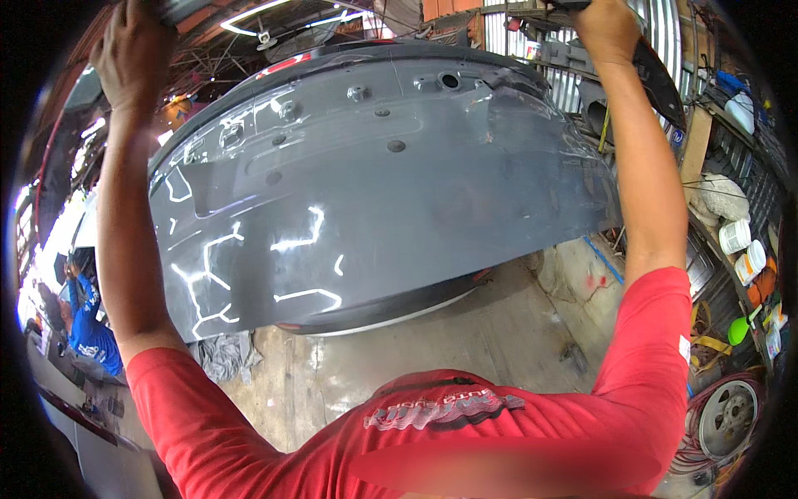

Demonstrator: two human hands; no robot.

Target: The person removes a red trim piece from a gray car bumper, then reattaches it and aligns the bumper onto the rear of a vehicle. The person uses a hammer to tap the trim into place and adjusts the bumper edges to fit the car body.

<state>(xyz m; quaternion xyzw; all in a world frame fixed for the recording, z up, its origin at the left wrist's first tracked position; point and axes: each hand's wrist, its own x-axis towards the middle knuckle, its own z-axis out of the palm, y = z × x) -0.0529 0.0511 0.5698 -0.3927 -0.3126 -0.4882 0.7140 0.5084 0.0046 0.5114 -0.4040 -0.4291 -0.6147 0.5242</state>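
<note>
Both my arms are raised. My left hand point(133, 58) is at the top left, fingers curled on a dark thing mostly out of frame. My right hand point(607, 29) is closed on a dark thing at the top right, also mostly out of view. Between my forearms is a large glossy grey car-body panel point(374, 208), with bright reflections, round plugs and small raised fittings along its far part. Below its near edge shows a dark curved piece point(399, 303) with a pale strip.
A person point(91, 333) in blue works at the left beside crumpled grey cloth point(220, 358). At the right are cluttered shelves with white buckets point(736, 237), a green funnel point(738, 331), a wheel point(727, 420) and coiled hoses. The concrete floor point(440, 341) shows below the panel.
</note>
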